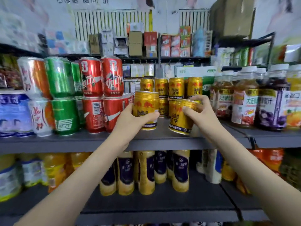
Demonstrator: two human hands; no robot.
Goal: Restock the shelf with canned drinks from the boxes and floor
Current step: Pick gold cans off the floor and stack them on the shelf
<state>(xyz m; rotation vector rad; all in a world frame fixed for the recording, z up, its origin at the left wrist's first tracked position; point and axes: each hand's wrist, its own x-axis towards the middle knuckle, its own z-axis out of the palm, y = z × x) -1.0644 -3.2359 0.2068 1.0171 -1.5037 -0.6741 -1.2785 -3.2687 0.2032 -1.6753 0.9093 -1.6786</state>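
1. Left hand (130,119) curled round upright gold can (145,110) over the shelf (97,141).
2. Right hand (201,112) grips second gold can (180,121) (tilted) at its 3 o'clock.
3. Stacked gold cans (176,88): 12 o'clock.

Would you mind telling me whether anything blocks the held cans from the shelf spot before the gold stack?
Nothing visible: the shelf under the left can and tilted right can is bare.

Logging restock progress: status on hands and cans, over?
Left hand grips near-upright gold metal drink can. Right hand grips tilted gold metal drink can. Both at front of grey shelf; stacked gold cans behind.
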